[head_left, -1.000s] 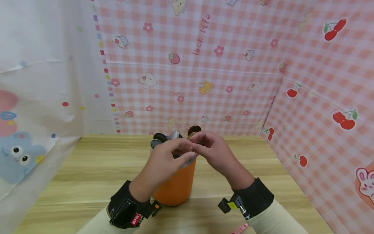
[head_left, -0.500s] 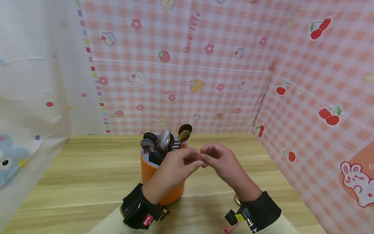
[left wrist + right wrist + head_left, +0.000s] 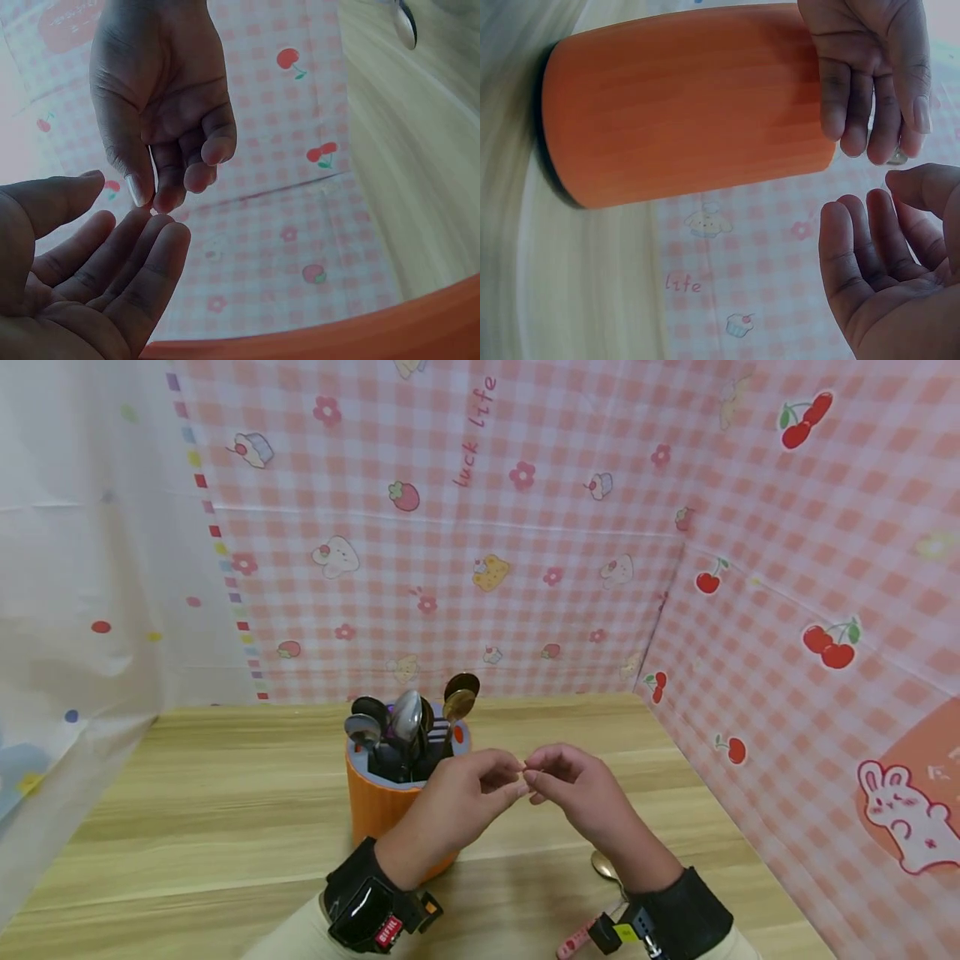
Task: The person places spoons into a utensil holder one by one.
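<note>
My left hand [image 3: 461,793] and right hand [image 3: 585,785] meet fingertip to fingertip above the table, fingers loosely bent and holding nothing. In the left wrist view the left palm [image 3: 75,322] faces up, its fingertips right at the right hand [image 3: 169,90]. Just behind the left hand stands an orange cylindrical utensil holder [image 3: 375,818] with a grey-blue top. Several spoons stand in it, bowls up, including a silver spoon [image 3: 406,717] and a gold spoon [image 3: 458,703]. Seen from the right wrist, the orange holder [image 3: 690,105] is beside the left fingers.
On the wooden table [image 3: 225,827], a gold-coloured spoon [image 3: 602,864] lies by the right wrist, which hides part of it. Near it is a pink patterned handle-like piece [image 3: 573,941]. A pink checked cloth wall [image 3: 525,527] encloses the back and right; a white cloth [image 3: 75,568] hangs left.
Both hands have moved right and down, away from the holder's top, which now shows its spoons. The view has shifted right, and the spoon on the table has come into sight.
</note>
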`<state>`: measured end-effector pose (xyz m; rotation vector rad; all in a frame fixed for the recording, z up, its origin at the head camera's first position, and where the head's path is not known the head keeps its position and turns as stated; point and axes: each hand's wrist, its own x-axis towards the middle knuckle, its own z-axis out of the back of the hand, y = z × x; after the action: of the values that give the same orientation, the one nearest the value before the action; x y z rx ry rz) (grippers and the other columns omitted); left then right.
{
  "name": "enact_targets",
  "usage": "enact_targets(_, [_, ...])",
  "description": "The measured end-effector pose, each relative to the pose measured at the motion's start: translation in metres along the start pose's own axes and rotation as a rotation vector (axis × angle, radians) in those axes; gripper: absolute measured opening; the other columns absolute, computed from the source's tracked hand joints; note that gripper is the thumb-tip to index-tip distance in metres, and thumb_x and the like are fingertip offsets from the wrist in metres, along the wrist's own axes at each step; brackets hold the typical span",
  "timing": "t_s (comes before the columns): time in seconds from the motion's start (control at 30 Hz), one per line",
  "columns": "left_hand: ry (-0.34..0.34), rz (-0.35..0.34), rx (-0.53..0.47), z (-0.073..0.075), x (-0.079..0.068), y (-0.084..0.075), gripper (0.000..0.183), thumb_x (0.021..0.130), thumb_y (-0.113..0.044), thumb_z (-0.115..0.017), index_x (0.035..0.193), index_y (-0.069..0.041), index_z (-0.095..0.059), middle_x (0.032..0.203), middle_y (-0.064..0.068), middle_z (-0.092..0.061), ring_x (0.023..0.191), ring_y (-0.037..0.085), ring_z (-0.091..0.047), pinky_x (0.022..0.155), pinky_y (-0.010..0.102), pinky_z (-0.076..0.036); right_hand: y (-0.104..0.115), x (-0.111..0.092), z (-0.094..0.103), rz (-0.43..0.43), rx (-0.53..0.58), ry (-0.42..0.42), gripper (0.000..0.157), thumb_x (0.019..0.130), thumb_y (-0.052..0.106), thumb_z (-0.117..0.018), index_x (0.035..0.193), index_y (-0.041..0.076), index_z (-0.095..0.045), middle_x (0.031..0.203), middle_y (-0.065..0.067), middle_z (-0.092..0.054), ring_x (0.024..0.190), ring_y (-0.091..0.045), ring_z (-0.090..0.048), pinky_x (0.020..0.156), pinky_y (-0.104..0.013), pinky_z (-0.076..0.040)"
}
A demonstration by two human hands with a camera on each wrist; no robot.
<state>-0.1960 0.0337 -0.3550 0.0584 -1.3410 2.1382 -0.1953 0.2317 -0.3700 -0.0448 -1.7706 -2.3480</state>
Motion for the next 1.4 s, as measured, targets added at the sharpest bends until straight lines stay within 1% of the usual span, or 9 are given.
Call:
enact_targets(0.2, [0.036, 0.021, 0.044, -0.017, 0.003, 0.01, 0.012, 0.093, -0.021, -0.069, 0.102, -0.014, -0.069, 0.092, -0.003, -0.07, 0.085, 0.01, -0.063, 0.077, 0.034, -0.055, -0.014, -0.008, 0.007, -0.042, 0.003, -0.021, 0.021, 0.093, 0.016, -0.069, 0.106, 0.001, -0.064, 0.104, -0.02, -0.064, 0.09, -0.033, -0.064, 0.078, -0.042, -0.058])
enact_targets(0.33, [0.076, 0.031, 0.059, -0.03, 0.005, 0.018, 0.01, 0.093, -0.021, -0.069, 0.101, -0.016, -0.069, 0.091, -0.004, -0.069, 0.083, 0.009, -0.062, 0.075, 0.032, -0.054, -0.027, -0.015, 0.012, -0.055, 0.018, -0.034, 0.021, 0.093, 0.013, -0.068, 0.106, -0.002, -0.063, 0.106, -0.025, -0.062, 0.089, -0.031, -0.064, 0.076, -0.04, -0.058])
enact_targets(0.57, [0.131, 0.098, 0.073, -0.05, 0.006, 0.032, 0.011, 0.091, -0.025, -0.072, 0.096, -0.016, -0.069, 0.085, -0.006, -0.068, 0.079, 0.009, -0.061, 0.071, 0.03, -0.053, -0.046, -0.029, 0.018, -0.094, 0.038, -0.066, 0.021, 0.092, 0.011, -0.068, 0.106, -0.004, -0.061, 0.101, -0.019, -0.063, 0.089, -0.032, -0.064, 0.075, -0.038, -0.058])
enact_targets(0.73, [0.189, 0.145, 0.043, -0.068, 0.003, 0.04, 0.013, 0.089, -0.026, -0.074, 0.097, -0.017, -0.069, 0.08, -0.009, -0.066, 0.075, 0.008, -0.059, 0.067, 0.028, -0.051, -0.059, -0.039, 0.023, -0.136, 0.04, -0.095, 0.022, 0.092, 0.011, -0.069, 0.107, -0.003, -0.061, 0.102, -0.019, -0.063, 0.092, -0.029, -0.064, 0.075, -0.038, -0.058])
enact_targets(0.87, [0.224, 0.118, 0.031, -0.083, 0.0, 0.044, 0.016, 0.087, -0.025, -0.075, 0.098, -0.014, -0.07, 0.079, -0.008, -0.067, 0.071, 0.006, -0.058, 0.063, 0.025, -0.05, -0.07, -0.049, 0.029, -0.166, 0.035, -0.119, 0.021, 0.092, 0.011, -0.069, 0.107, -0.002, -0.061, 0.104, -0.021, -0.063, 0.092, -0.029, -0.064, 0.076, -0.039, -0.058])
enact_targets(0.97, [0.251, 0.09, 0.049, -0.095, 0.0, 0.048, 0.014, 0.086, -0.022, -0.075, 0.096, -0.012, -0.07, 0.077, -0.007, -0.066, 0.067, 0.005, -0.057, 0.06, 0.023, -0.049, -0.08, -0.057, 0.032, -0.19, 0.048, -0.145, 0.022, 0.091, 0.013, -0.07, 0.107, 0.0, -0.062, 0.103, -0.018, -0.064, 0.092, -0.03, -0.063, 0.077, -0.04, -0.057])
enact_targets(1.07, [0.282, 0.101, 0.079, -0.107, 0.0, 0.053, 0.016, 0.085, -0.021, -0.076, 0.095, -0.01, -0.071, 0.076, -0.006, -0.066, 0.067, 0.005, -0.056, 0.059, 0.023, -0.048, -0.09, -0.064, 0.032, -0.212, 0.066, -0.176, 0.023, 0.09, 0.014, -0.071, 0.106, -0.001, -0.062, 0.103, -0.019, -0.064, 0.09, -0.031, -0.063, 0.077, -0.041, -0.057])
enact_targets(1.23, [0.322, 0.094, 0.13, -0.126, 0.0, 0.062, 0.017, 0.084, -0.02, -0.076, 0.094, -0.007, -0.072, 0.076, -0.004, -0.067, 0.066, 0.004, -0.055, 0.059, 0.023, -0.048, -0.103, -0.073, 0.033, -0.235, 0.076, -0.211, 0.027, 0.089, 0.01, -0.072, 0.107, -0.007, -0.061, 0.102, -0.025, -0.063, 0.087, -0.028, -0.064, 0.074, -0.038, -0.058])
enact_targets(1.4, [0.352, 0.086, 0.137, -0.142, -0.003, 0.066, 0.018, 0.083, -0.022, -0.077, 0.092, -0.007, -0.071, 0.073, -0.004, -0.065, 0.063, 0.004, -0.053, 0.058, 0.022, -0.046, -0.114, -0.082, 0.035, -0.254, 0.052, -0.243, 0.027, 0.087, 0.007, -0.072, 0.107, -0.008, -0.061, 0.102, -0.025, -0.064, 0.085, -0.028, -0.065, 0.074, -0.036, -0.058])
